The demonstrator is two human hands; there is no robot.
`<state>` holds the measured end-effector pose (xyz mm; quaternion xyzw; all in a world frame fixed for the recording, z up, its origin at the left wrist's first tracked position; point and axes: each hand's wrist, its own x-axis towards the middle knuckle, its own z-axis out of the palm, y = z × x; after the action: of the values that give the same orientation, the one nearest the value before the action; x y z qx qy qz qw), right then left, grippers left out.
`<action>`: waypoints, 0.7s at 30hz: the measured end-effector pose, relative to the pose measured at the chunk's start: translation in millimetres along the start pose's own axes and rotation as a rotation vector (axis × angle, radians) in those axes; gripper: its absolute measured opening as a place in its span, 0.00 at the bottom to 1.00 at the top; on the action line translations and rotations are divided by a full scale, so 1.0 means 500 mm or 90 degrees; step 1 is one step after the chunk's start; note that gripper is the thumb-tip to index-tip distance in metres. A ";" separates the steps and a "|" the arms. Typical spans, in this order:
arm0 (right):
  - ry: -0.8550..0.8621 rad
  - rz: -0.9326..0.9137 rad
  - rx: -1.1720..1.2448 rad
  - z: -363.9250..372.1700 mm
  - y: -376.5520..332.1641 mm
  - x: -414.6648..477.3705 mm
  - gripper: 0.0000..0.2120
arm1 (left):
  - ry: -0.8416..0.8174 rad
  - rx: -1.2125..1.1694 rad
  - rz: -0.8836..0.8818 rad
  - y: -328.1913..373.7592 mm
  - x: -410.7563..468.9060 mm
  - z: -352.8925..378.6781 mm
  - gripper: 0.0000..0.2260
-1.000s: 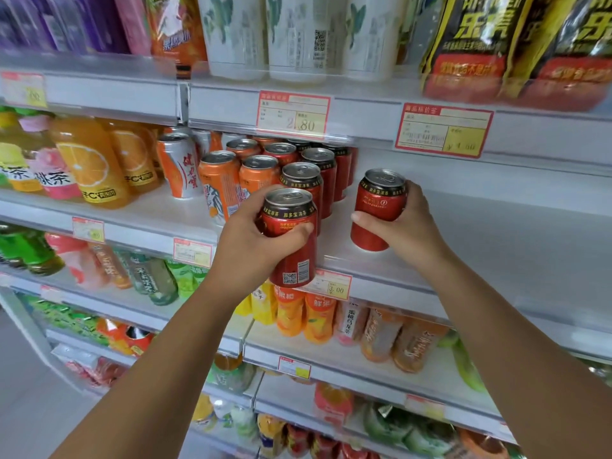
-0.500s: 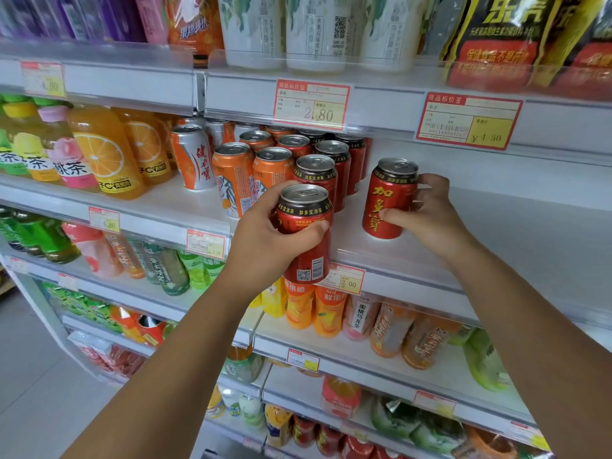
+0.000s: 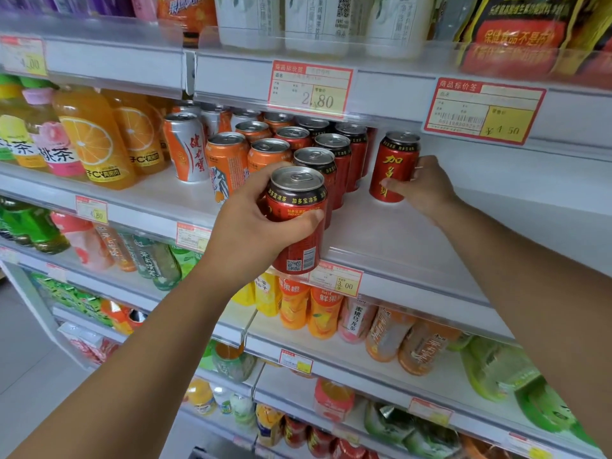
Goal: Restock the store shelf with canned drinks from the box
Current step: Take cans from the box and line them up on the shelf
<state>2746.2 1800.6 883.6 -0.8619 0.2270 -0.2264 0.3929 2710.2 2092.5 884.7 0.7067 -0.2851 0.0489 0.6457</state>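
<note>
Red can (image 3: 394,167) is held on the shelf (image 3: 381,233) by the right grip (image 3: 427,190), another can (image 3: 298,220) clutched by the left grip (image 3: 251,226). Probably best slid snug against the red row (image 3: 334,154) before it's let go.

Red cans (image 3: 394,167) w/ yellow script, orange cans (image 3: 228,160), white shelf (image 3: 397,240).

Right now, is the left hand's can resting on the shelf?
No, the left hand holds the red can in front of the shelf edge, its base below the shelf surface.
</note>
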 end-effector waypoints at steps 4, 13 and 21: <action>-0.001 -0.008 -0.009 0.009 0.004 0.044 0.32 | 0.001 0.005 0.003 0.001 0.003 0.000 0.23; 0.003 -0.024 -0.021 0.040 0.015 0.112 0.33 | -0.007 0.025 0.003 -0.004 -0.006 -0.007 0.26; -0.001 -0.017 -0.050 0.032 0.019 0.128 0.32 | -0.007 0.013 -0.024 0.009 -0.007 -0.002 0.24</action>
<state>2804.2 1767.8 880.1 -0.8798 0.2237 -0.2216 0.3561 2705.6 2094.4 887.1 0.7188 -0.2749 0.0357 0.6376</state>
